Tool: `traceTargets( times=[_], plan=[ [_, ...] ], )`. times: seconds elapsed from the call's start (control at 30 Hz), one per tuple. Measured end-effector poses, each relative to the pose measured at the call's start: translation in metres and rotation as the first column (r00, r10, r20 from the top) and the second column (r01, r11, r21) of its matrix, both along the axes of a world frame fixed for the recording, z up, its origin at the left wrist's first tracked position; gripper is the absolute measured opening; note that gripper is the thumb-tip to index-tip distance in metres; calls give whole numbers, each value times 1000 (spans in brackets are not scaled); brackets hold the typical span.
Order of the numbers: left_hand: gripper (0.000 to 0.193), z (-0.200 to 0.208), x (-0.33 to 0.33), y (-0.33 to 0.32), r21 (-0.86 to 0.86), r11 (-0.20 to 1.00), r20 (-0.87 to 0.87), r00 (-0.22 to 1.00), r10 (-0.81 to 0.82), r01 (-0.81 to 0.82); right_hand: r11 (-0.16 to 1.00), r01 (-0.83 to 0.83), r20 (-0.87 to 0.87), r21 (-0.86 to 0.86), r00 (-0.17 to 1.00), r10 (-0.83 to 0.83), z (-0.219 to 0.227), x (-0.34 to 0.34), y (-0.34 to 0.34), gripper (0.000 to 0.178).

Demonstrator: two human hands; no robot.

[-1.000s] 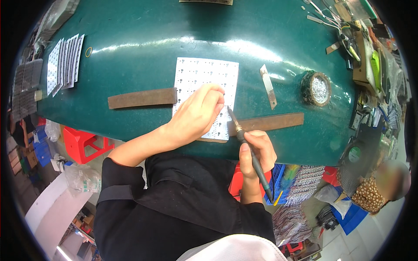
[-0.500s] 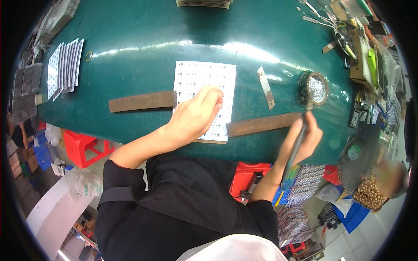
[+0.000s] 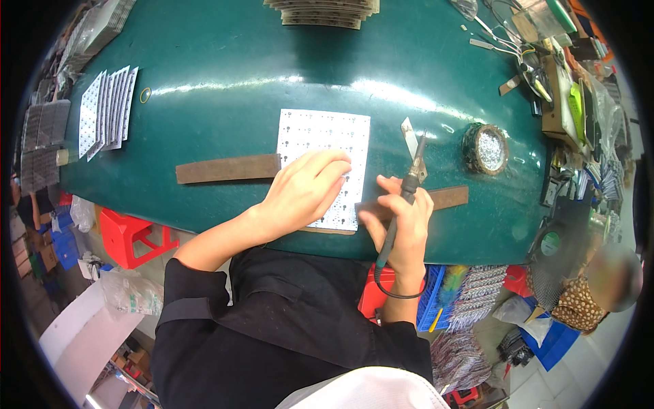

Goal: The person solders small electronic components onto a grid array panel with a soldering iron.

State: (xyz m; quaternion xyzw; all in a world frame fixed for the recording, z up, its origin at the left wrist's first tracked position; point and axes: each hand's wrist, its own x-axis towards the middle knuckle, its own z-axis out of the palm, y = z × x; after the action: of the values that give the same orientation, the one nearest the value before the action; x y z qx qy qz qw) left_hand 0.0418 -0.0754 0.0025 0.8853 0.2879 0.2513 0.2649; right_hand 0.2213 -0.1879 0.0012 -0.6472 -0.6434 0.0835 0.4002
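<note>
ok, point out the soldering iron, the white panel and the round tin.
soldering iron (image 3: 407, 187), head view, on the dark grip just above the right hand's fingers.
white panel (image 3: 325, 129), head view, on its bare upper part.
round tin (image 3: 486, 148), head view, on its silvery middle.

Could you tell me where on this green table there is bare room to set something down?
The widest bare patch of the green table lies between the white perforated sheet, the fanned white sheets at left and the far stack of sheets. The right edge is crowded with tools and clutter.
</note>
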Motion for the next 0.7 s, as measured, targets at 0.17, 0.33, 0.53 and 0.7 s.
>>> traceTargets(
  times=[0.17,0.33,0.53,0.7],
  plan=[
    [22,-7,2,-3,-2,1000,29,999,12,-12,977,-151,93,-153,982,166,-7,9,-13,43],
    [23,-11,3,0,46,999,54,999,9,-11,983,-154,102,-99,981,164,-6,35,-11,37],
    [23,-11,-3,-1,41,999,83,997,0,-3,997,-67,170,-42,983,73,0,5,-22,39],
    [37,10,-58,20,161,986,6,999,35,-36,995,100,-53,-11,994,-100,-15,-58,-16,36]
  ],
)
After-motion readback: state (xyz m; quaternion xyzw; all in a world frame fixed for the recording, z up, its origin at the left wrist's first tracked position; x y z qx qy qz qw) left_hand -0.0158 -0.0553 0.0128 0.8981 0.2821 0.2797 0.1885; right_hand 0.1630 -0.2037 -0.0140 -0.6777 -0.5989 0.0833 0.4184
